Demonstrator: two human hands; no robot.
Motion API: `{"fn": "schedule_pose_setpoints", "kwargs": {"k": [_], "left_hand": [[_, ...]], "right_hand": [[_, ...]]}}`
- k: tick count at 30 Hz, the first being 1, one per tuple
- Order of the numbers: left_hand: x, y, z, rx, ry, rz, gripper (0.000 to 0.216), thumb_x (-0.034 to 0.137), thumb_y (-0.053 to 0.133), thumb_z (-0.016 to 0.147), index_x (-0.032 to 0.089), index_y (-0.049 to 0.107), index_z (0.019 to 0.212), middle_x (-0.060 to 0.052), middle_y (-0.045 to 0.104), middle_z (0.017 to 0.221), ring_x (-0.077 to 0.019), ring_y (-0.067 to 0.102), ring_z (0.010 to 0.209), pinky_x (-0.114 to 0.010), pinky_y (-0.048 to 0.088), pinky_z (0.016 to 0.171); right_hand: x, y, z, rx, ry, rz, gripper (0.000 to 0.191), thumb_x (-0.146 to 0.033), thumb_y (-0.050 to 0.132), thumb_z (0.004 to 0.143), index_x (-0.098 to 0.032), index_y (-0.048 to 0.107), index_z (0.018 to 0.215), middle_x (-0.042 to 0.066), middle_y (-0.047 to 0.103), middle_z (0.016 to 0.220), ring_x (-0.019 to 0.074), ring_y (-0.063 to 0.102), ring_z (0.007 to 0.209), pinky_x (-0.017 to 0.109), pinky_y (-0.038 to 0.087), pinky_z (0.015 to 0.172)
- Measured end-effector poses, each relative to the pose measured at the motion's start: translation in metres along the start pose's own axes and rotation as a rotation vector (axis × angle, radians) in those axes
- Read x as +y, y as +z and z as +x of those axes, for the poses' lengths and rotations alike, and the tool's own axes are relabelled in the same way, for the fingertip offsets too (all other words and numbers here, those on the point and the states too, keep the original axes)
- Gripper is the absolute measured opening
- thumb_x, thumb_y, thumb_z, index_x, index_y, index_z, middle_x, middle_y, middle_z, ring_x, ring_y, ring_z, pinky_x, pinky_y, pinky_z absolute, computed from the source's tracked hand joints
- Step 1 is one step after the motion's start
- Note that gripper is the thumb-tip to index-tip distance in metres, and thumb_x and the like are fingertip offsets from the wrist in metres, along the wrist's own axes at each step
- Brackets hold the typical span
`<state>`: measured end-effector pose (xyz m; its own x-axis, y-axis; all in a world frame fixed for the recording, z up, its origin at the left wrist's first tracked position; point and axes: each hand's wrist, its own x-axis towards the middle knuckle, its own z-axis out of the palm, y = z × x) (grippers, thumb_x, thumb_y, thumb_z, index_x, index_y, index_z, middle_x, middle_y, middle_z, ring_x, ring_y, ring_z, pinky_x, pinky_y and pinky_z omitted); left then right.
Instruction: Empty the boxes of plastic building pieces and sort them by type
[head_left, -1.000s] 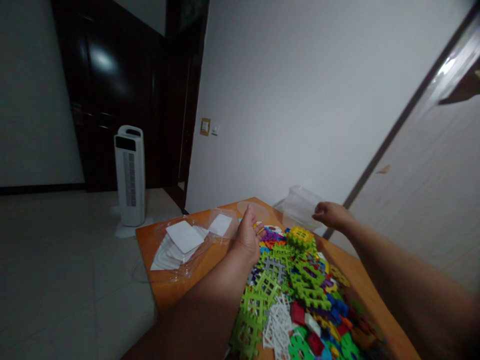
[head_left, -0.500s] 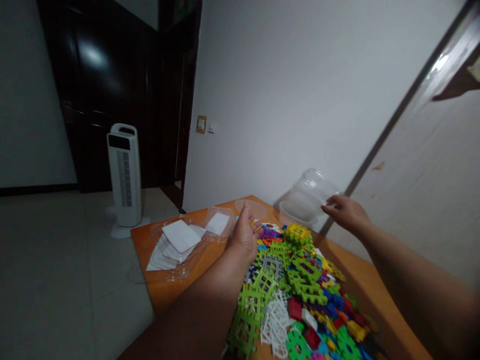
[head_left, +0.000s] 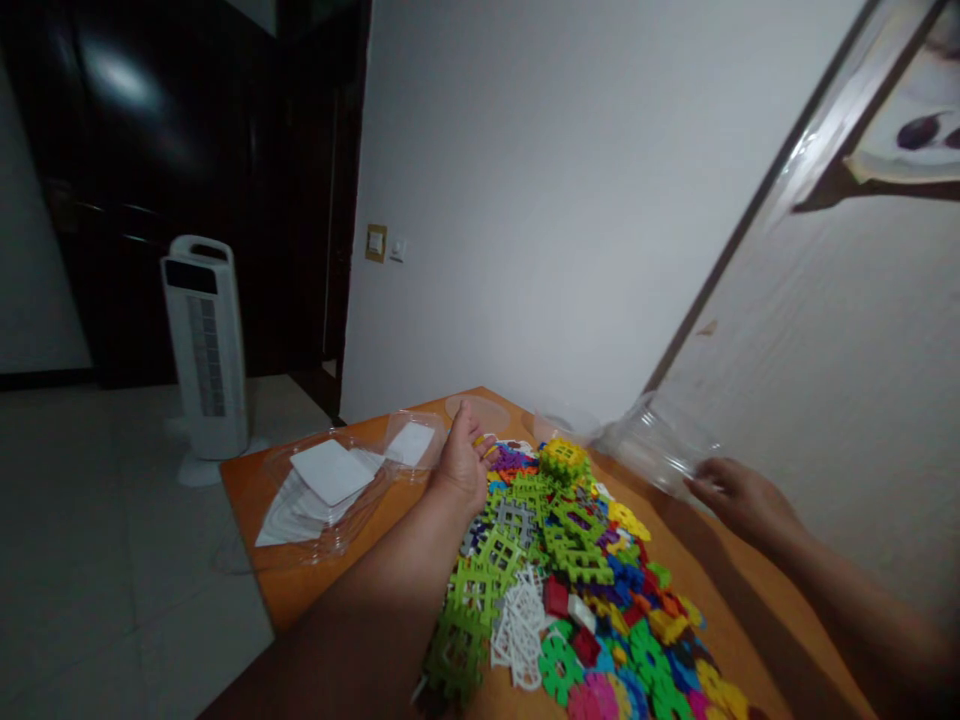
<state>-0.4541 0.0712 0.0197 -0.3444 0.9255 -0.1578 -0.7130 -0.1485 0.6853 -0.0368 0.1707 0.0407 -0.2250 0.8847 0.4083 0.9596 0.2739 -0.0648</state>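
Observation:
A heap of colourful interlocking plastic pieces (head_left: 577,570) covers the middle of an orange table (head_left: 337,580). My left hand (head_left: 461,465) rests at the heap's far left edge, fingers curled round a small yellow piece (head_left: 489,449). My right hand (head_left: 742,500) is at the right, above the table's edge, gripping a clear plastic container (head_left: 660,445) that it holds tilted in the air. Another clear container (head_left: 564,422) stands on the table at the far end, behind a yellow-green built block (head_left: 564,460).
A clear lid (head_left: 474,408) lies at the table's far corner. Clear trays with white sheets (head_left: 330,480) lie on the left part of the table. A white tower fan (head_left: 202,350) stands on the floor beyond, before a dark door. A wall runs close along the right.
My right hand lifted one clear container off the stack at the far end and carried it right and toward me. My left hand stayed at the heap. The view shifted right.

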Motion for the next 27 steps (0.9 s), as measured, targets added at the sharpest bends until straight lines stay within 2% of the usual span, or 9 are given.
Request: {"fn": "schedule_pose_setpoints", "kwargs": {"k": [2,7,9,11,13,17,21,27], "left_hand": [[0.0,-0.001,0.002,-0.001,0.005,-0.001,0.066,0.069,0.048,0.09,0.019,0.053,0.132,-0.016,0.046,0.149,-0.0275,0.055,0.126,-0.028,0.053,0.081],[-0.001,-0.001,0.003,0.003,0.01,-0.002,0.064,0.069,0.05,0.089,0.017,0.054,0.127,-0.016,0.046,0.148,-0.0274,0.056,0.124,-0.027,0.053,0.079],[-0.001,-0.002,0.002,0.007,0.013,0.003,0.065,0.069,0.05,0.089,0.017,0.054,0.127,-0.016,0.047,0.147,-0.0266,0.057,0.123,-0.027,0.053,0.079],[-0.001,-0.002,0.002,0.006,0.016,0.012,0.065,0.069,0.05,0.089,0.018,0.054,0.128,-0.015,0.048,0.146,-0.0256,0.058,0.122,-0.027,0.053,0.08],[-0.001,-0.002,0.001,0.001,0.017,0.025,0.064,0.07,0.05,0.089,0.019,0.055,0.128,-0.015,0.048,0.146,-0.0248,0.058,0.121,-0.027,0.053,0.081],[0.0,-0.003,0.0,0.005,0.022,0.054,0.065,0.071,0.05,0.088,0.02,0.055,0.126,-0.014,0.049,0.145,-0.0244,0.059,0.12,-0.027,0.053,0.08],[0.0,-0.003,0.0,0.006,0.025,0.072,0.065,0.072,0.05,0.087,0.02,0.056,0.125,-0.014,0.049,0.145,-0.0245,0.059,0.119,-0.028,0.053,0.078],[0.0,-0.003,0.001,0.007,0.02,0.074,0.065,0.071,0.049,0.088,0.019,0.055,0.126,-0.015,0.049,0.145,-0.0252,0.058,0.121,-0.027,0.053,0.078]], "right_hand": [[0.006,0.01,-0.002,-0.022,-0.044,0.01,0.029,-0.047,0.055,0.084,-0.022,0.068,0.09,0.011,0.071,0.098,0.027,0.068,0.088,0.035,0.051,0.074],[0.021,0.032,0.0,0.002,-0.114,0.026,0.051,-0.056,0.063,0.077,-0.017,0.072,0.109,0.021,0.06,0.134,0.0366,0.062,0.119,0.045,0.05,0.101],[0.023,0.036,0.0,-0.004,-0.09,0.043,0.058,-0.062,0.061,0.08,-0.017,0.072,0.115,0.021,0.058,0.138,0.0368,0.061,0.121,0.046,0.051,0.101],[0.023,0.035,0.0,-0.004,-0.073,0.06,0.056,-0.064,0.053,0.086,-0.019,0.073,0.113,0.019,0.059,0.139,0.0352,0.062,0.12,0.044,0.053,0.098],[0.021,0.032,0.001,-0.006,-0.086,0.058,0.052,-0.061,0.046,0.091,-0.021,0.076,0.107,0.016,0.064,0.134,0.0341,0.064,0.117,0.044,0.052,0.097],[0.018,0.02,0.007,-0.084,-0.104,0.066,0.047,-0.057,0.045,0.093,-0.023,0.076,0.103,0.011,0.076,0.109,0.0311,0.07,0.1,0.042,0.053,0.089],[0.019,0.01,0.014,-0.174,-0.102,0.096,0.045,-0.057,0.045,0.093,-0.024,0.075,0.097,0.008,0.078,0.095,0.0274,0.071,0.087,0.036,0.052,0.079],[0.018,0.005,0.026,-0.258,-0.144,0.073,0.04,-0.054,0.05,0.088,-0.025,0.076,0.083,0.006,0.078,0.081,0.0254,0.07,0.077,0.035,0.051,0.076]]}}
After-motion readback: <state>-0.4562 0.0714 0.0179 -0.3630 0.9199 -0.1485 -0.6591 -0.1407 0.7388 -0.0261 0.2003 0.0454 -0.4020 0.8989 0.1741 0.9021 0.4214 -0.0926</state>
